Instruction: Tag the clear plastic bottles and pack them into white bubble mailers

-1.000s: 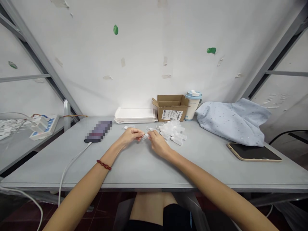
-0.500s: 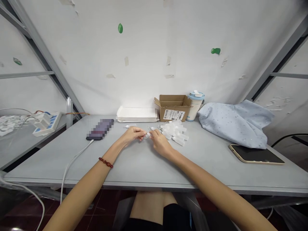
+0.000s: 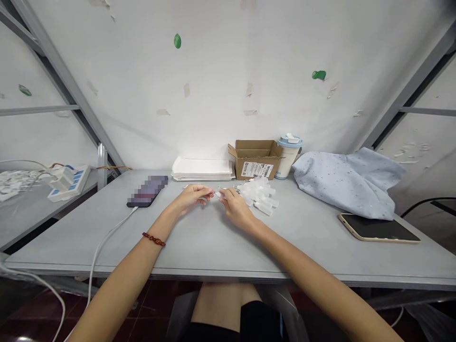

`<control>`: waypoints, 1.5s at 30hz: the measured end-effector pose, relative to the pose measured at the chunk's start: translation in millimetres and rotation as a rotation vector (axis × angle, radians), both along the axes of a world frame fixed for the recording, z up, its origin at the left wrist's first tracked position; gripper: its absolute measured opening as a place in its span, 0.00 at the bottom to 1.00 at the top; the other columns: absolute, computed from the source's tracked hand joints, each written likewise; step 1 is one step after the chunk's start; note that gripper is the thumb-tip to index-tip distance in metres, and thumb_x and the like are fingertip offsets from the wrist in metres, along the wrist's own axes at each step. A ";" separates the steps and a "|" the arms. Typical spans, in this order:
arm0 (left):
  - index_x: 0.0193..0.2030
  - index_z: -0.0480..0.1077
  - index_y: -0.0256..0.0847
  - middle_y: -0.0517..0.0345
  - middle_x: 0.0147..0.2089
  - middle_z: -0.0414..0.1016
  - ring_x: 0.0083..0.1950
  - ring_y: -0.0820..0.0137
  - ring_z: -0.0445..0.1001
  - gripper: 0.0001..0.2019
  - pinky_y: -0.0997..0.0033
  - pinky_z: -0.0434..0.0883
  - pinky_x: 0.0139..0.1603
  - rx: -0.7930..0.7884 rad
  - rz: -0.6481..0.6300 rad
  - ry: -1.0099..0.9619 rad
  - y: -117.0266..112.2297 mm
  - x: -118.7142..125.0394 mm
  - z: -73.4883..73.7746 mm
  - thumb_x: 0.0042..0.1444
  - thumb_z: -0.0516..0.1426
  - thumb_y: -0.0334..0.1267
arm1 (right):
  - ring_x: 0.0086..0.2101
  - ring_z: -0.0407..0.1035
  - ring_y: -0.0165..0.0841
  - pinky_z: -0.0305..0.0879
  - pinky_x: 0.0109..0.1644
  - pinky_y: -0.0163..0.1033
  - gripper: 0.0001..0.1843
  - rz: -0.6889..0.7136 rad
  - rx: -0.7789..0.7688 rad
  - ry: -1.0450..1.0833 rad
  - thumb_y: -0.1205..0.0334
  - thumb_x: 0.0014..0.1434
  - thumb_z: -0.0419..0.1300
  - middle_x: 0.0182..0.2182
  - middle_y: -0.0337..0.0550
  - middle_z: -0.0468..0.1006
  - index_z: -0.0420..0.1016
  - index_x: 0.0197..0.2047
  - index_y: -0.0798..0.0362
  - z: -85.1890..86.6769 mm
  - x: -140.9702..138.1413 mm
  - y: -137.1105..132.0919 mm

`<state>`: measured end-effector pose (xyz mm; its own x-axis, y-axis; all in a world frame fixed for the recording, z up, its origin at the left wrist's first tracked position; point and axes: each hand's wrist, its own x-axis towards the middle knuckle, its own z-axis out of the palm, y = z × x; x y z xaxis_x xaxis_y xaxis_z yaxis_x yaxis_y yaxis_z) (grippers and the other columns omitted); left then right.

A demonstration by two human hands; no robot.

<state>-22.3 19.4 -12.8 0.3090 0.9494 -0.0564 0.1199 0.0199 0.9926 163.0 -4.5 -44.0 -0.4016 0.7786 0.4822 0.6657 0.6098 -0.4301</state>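
My right hand (image 3: 235, 208) is closed in a pinch on a small white plastic piece (image 3: 218, 194) above the middle of the table. Facing it, my left hand (image 3: 193, 197) pinches thumb against forefinger close to that piece; whatever lies between those fingertips is too small to make out. Just right of my right hand lies a pile of translucent white tube-like pieces (image 3: 262, 207), some with thin loops at their ends. Behind my left hand, another small white item is mostly hidden.
Along the wall stand a stack of white sheets (image 3: 203, 170), an opened cardboard box (image 3: 258, 170) and a lidded cup (image 3: 287, 159). A pale blue cloth (image 3: 345, 183) partly covers a phone (image 3: 381, 229) at right. Another phone (image 3: 147, 192) with a white cable (image 3: 107, 237) lies at left.
My left hand has shifted slightly left and its lower fingers have loosened. The thin loop seen below the white piece no longer shows. My right hand keeps its pinch.
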 end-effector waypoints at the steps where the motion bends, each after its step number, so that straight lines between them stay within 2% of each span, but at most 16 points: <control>1: 0.30 0.75 0.35 0.50 0.34 0.73 0.35 0.69 0.69 0.15 0.71 0.66 0.32 0.010 -0.012 0.009 -0.4 0.1 0.0 0.45 0.63 0.47 | 0.42 0.69 0.34 0.66 0.45 0.40 0.14 0.000 -0.004 -0.005 0.70 0.64 0.47 0.45 0.52 0.69 0.64 0.51 0.56 0.4 -0.2 -0.4; 4: 0.30 0.75 0.35 0.53 0.31 0.72 0.33 0.71 0.68 0.14 0.71 0.66 0.32 0.029 -0.040 0.026 -0.5 0.0 0.2 0.44 0.64 0.47 | 0.43 0.68 0.35 0.65 0.45 0.40 0.13 -0.010 -0.017 -0.024 0.69 0.64 0.48 0.45 0.51 0.70 0.65 0.51 0.56 2.9 -0.8 -2.7; 7: 0.28 0.75 0.36 0.53 0.30 0.73 0.33 0.71 0.69 0.14 0.71 0.66 0.33 0.035 0.013 0.032 1.6 -2.8 1.2 0.42 0.65 0.46 | 0.44 0.67 0.36 0.65 0.46 0.41 0.14 -0.038 -0.036 -0.054 0.66 0.64 0.49 0.46 0.52 0.69 0.64 0.52 0.57 5.9 -0.3 -4.1; 11: 0.27 0.74 0.35 0.52 0.32 0.74 0.34 0.69 0.70 0.15 0.72 0.67 0.32 0.070 0.249 0.037 8.1 -18.6 3.3 0.39 0.65 0.47 | 0.48 0.64 0.39 0.62 0.50 0.43 0.17 -0.103 -0.022 -0.155 0.69 0.62 0.52 0.48 0.55 0.69 0.63 0.54 0.60 7.5 4.0 -0.8; 15: 0.27 0.74 0.35 0.52 0.32 0.74 0.35 0.68 0.70 0.14 0.74 0.67 0.30 0.090 0.518 0.161 15.5 -43.3 5.0 0.36 0.64 0.45 | 0.47 0.63 0.42 0.61 0.49 0.45 0.16 -0.157 -0.035 -0.291 0.71 0.61 0.51 0.47 0.56 0.70 0.66 0.53 0.60 10.4 8.1 1.8; 18: 0.29 0.74 0.35 0.52 0.33 0.75 0.36 0.67 0.71 0.13 0.73 0.68 0.30 0.063 0.604 0.239 20.0 -56.9 3.8 0.38 0.62 0.42 | 0.48 0.62 0.44 0.60 0.49 0.46 0.15 -0.186 -0.068 -0.357 0.69 0.61 0.52 0.47 0.56 0.71 0.68 0.51 0.60 14.4 8.5 0.3; 20: 0.30 0.75 0.35 0.52 0.30 0.75 0.35 0.65 0.71 0.11 0.72 0.68 0.29 0.077 0.642 0.386 23.2 -62.2 0.4 0.41 0.60 0.41 | 0.49 0.62 0.45 0.59 0.50 0.46 0.14 -0.186 -0.085 -0.386 0.67 0.61 0.52 0.47 0.56 0.71 0.69 0.49 0.60 16.5 8.3 -1.0; 24: 0.26 0.75 0.35 0.50 0.26 0.75 0.36 0.59 0.73 0.09 0.68 0.67 0.34 0.131 0.625 0.766 31.2 -68.0 -10.2 0.44 0.57 0.38 | 0.48 0.62 0.45 0.59 0.48 0.46 0.14 -0.173 -0.082 -0.425 0.68 0.62 0.49 0.46 0.57 0.72 0.71 0.48 0.60 17.3 9.8 -0.4; 27: 0.24 0.74 0.37 0.45 0.30 0.77 0.41 0.54 0.74 0.08 0.65 0.68 0.39 0.152 0.613 0.901 35.2 -69.2 -16.2 0.46 0.57 0.39 | 0.47 0.62 0.44 0.59 0.47 0.46 0.17 -0.182 -0.057 -0.459 0.74 0.60 0.46 0.45 0.56 0.72 0.71 0.48 0.60 17.0 12.4 2.3; 30: 0.27 0.75 0.38 0.41 0.36 0.78 0.45 0.52 0.74 0.10 0.64 0.68 0.42 0.175 0.604 1.016 35.2 -67.1 -18.3 0.49 0.55 0.41 | 0.47 0.62 0.44 0.59 0.46 0.45 0.19 -0.191 -0.057 -0.474 0.76 0.57 0.47 0.44 0.55 0.72 0.71 0.48 0.60 18.1 15.4 4.7; 38: 0.39 0.75 0.37 0.38 0.44 0.77 0.47 0.49 0.73 0.16 0.61 0.68 0.40 0.244 0.622 1.136 31.6 -57.8 -21.8 0.55 0.51 0.43 | 0.47 0.62 0.43 0.59 0.46 0.44 0.17 -0.156 -0.096 -0.469 0.73 0.55 0.51 0.44 0.56 0.72 0.72 0.46 0.59 20.1 22.9 6.8; 45: 0.43 0.73 0.37 0.39 0.45 0.77 0.48 0.49 0.73 0.16 0.60 0.67 0.43 0.281 0.674 1.083 28.9 -53.3 -18.9 0.56 0.50 0.42 | 0.47 0.63 0.44 0.59 0.45 0.45 0.16 -0.152 -0.098 -0.515 0.70 0.56 0.50 0.44 0.55 0.73 0.73 0.45 0.58 24.6 23.5 4.7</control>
